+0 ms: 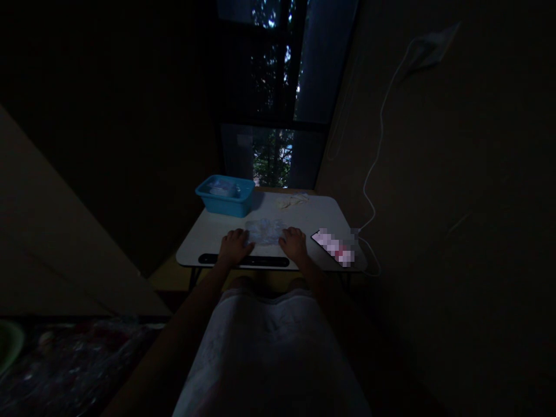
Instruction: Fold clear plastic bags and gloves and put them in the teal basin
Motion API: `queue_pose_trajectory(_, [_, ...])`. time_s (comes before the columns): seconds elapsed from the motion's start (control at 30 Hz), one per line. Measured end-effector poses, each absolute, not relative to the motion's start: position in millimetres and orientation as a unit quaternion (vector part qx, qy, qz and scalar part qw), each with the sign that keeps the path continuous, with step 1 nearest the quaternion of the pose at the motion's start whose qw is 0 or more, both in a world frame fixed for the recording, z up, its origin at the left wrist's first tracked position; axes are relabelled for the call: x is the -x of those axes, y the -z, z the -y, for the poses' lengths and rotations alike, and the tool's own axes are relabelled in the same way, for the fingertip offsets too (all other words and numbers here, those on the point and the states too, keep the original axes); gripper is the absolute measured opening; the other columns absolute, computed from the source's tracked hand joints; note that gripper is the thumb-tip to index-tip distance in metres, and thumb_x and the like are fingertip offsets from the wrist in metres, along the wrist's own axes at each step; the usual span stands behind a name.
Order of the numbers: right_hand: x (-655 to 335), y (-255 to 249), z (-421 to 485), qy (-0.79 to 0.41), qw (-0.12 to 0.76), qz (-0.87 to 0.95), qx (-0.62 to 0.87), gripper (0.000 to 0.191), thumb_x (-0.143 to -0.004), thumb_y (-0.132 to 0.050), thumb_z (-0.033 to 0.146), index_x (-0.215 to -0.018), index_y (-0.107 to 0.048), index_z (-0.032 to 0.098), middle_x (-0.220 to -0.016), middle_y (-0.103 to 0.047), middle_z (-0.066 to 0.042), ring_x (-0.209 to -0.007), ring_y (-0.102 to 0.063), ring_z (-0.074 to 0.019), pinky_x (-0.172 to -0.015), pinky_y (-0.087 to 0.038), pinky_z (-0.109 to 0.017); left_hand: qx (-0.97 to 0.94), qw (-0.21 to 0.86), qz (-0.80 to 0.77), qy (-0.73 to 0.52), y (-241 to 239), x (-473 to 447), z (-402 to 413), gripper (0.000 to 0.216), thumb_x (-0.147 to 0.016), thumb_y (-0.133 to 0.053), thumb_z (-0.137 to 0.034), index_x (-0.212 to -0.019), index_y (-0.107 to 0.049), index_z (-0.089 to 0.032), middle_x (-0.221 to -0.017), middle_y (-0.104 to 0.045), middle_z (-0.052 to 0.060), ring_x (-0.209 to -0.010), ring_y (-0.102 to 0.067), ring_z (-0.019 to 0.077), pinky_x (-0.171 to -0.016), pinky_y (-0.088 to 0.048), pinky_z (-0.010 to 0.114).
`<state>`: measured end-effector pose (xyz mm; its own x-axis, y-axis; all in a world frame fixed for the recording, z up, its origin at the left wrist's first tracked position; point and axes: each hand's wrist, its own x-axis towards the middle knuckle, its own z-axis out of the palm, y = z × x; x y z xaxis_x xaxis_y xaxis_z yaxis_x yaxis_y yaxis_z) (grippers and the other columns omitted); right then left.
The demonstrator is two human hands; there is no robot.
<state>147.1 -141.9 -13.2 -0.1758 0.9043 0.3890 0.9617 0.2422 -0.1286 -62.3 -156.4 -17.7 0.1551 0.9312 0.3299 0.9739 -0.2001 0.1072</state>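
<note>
A crumpled sheet or bag of clear plastic point(266, 231) lies on the white folding table point(319, 214) between my hands. My left hand point(235, 247) rests palm down at its left edge, thumb apart from the fingers and pointing inward. At the right edge, my right hand point(295, 244) lies palm down too, its fingertips touching the plastic. Both hands look laid on it rather than closed round it, though the room is very dark. What is inside the plastic, if anything, I cannot make out.
A blue basket point(228, 205) with clear plastic packs stands at the back left. A pale crumpled item point(292, 201) lies at the back. On the right, a phone point(332, 248) is near a white cable point(380, 124). A dark slot point(264, 262) runs along the front edge.
</note>
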Motion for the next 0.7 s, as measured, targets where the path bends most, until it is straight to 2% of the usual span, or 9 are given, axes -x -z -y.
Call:
queue_pose_trajectory(0.2, [-147, 13, 142, 0.065, 0.190, 0.774, 0.600, 0.032, -0.082, -0.041, 0.035, -0.107, -0.057, 0.024, -0.118, -0.051, -0.006, -0.108, -0.039, -0.0218, -0.089, -0.028, -0.036, 0.757, 0.067, 0.632, 0.149, 19, 63, 156, 0.048, -0.080, -0.038, -0.048, -0.118, -0.048, -0.021, -0.126, -0.045, 0.011, -0.111, -0.038, 0.0300, -0.087, -0.032, 0.042])
queue_pose_trajectory(0.4, [-147, 12, 143, 0.068, 0.185, 0.771, 0.605, 0.031, -0.083, -0.040, 0.035, -0.105, -0.058, 0.023, -0.117, -0.051, -0.007, -0.109, -0.039, -0.0219, -0.088, -0.028, -0.037, 0.760, 0.081, 0.630, 0.140, 19, 63, 157, 0.048, -0.080, -0.037, -0.049, -0.117, -0.048, -0.021, -0.123, -0.047, 0.011, -0.109, -0.040, 0.0291, -0.085, -0.034, 0.041])
queue_pose_trajectory(0.7, [-135, 11, 149, 0.093, 0.211, 0.766, 0.600, 0.044, -0.081, -0.041, 0.039, -0.120, -0.047, 0.019, -0.124, -0.047, -0.010, -0.112, -0.036, -0.0245, -0.091, -0.026, -0.039, 0.758, 0.102, 0.631, 0.131, 17, 63, 156, 0.046, -0.081, -0.036, -0.048, -0.116, -0.049, -0.020, -0.123, -0.048, 0.009, -0.108, -0.041, 0.0280, -0.083, -0.036, 0.040])
